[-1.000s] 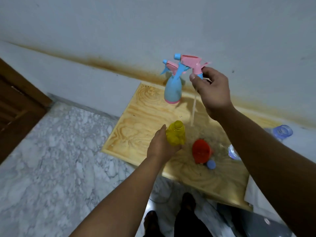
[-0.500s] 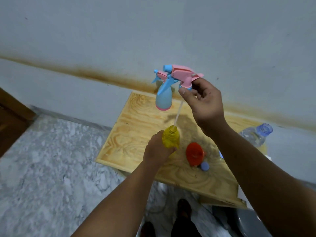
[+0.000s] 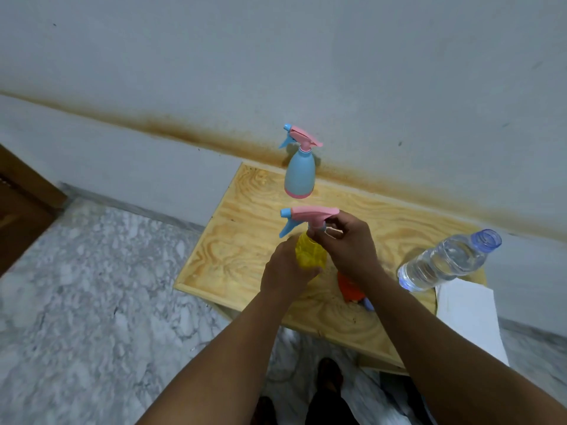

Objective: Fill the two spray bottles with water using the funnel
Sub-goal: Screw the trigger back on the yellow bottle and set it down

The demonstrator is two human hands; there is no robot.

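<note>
A yellow spray bottle [image 3: 310, 254] stands on the wooden table [image 3: 245, 240], and my left hand [image 3: 283, 271] grips its body. My right hand [image 3: 349, 243] pinches the collar of a pink and blue spray head [image 3: 303, 219], which sits on the yellow bottle's neck. A blue spray bottle [image 3: 299, 171] with its own pink spray head stands upright at the table's back edge by the wall. The orange funnel [image 3: 349, 291] lies on the table, mostly hidden behind my right forearm.
A clear water bottle [image 3: 448, 260] without its cap stands at the table's right side. A small blue cap [image 3: 368, 303] lies beside the funnel. White paper [image 3: 469, 314] hangs over the right corner. Marble floor lies to the left, and my feet show below.
My right hand has lowered the spray head from high above the table down onto the yellow bottle's neck, its tube now inside. My left hand has stayed on the bottle.
</note>
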